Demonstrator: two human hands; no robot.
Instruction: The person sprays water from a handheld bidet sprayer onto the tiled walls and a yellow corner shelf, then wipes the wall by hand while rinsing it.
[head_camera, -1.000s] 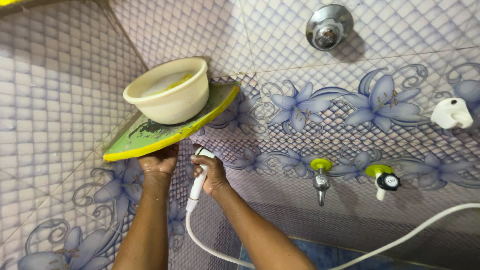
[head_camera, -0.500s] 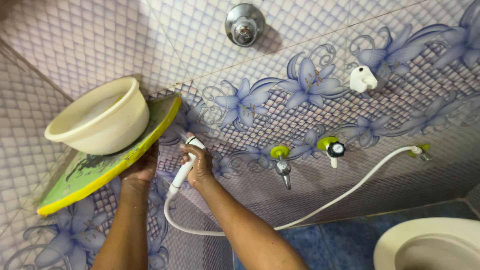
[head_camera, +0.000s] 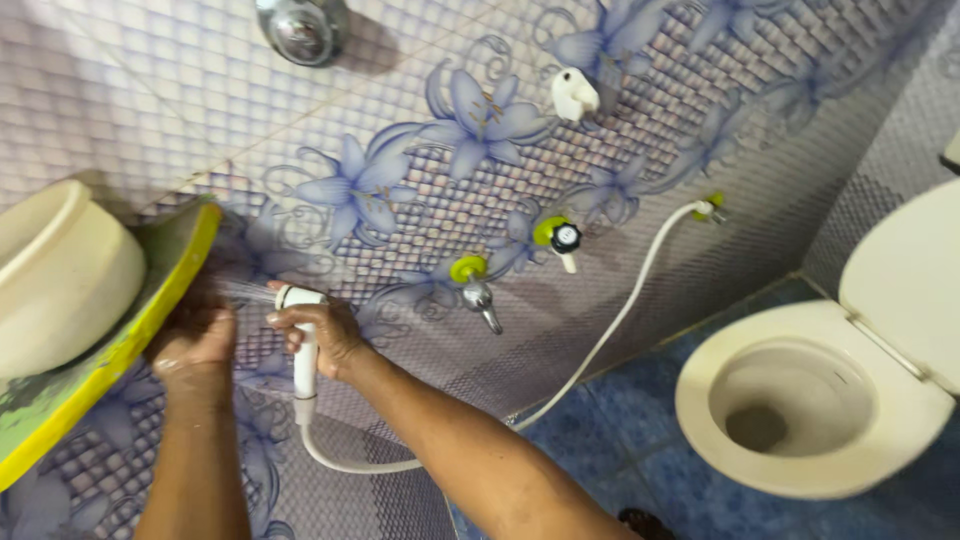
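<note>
Two hands: both sit low at the left, against the tiled wall, under a tilted green shelf.
Right hand (head_camera: 325, 335): fingers closed round the sprayer's handle, thumb side up — a firm clamp.
Sprayer (head_camera: 303, 345): white, held nearly upright; its head is at the top, pointing left, and a thin fan of water leaves it toward the shelf's underside.
Left hand (head_camera: 193, 345): wet, fingers curled loosely together, just below the shelf's edge and in the path of the spray; whether it presses on the shelf I cannot tell.
Hose (head_camera: 600, 330): white, runs from the sprayer's bottom, loops down near the floor, then climbs right to a small green-capped valve (head_camera: 710, 208) on the wall.
Shelf (head_camera: 120, 350): green top with a yellow rim, slanting down to the left, fixed to the wall corner.
Bowl (head_camera: 55, 275): cream plastic, standing on the shelf, partly cut off by the left border.
Taps: one chrome spout with a green cap (head_camera: 475, 285), just right of the right hand; one with a black knob and green cap (head_camera: 560, 238), further right and higher.
Wall (head_camera: 420, 130): small lilac tiles with blue flower patterns; a chrome round fitting (head_camera: 300, 28) at the top, a white hook (head_camera: 575, 95) to its right.
Toilet (head_camera: 800, 400): cream, lid up, at the right on a blue floor (head_camera: 620, 440) — well apart from both hands.
</note>
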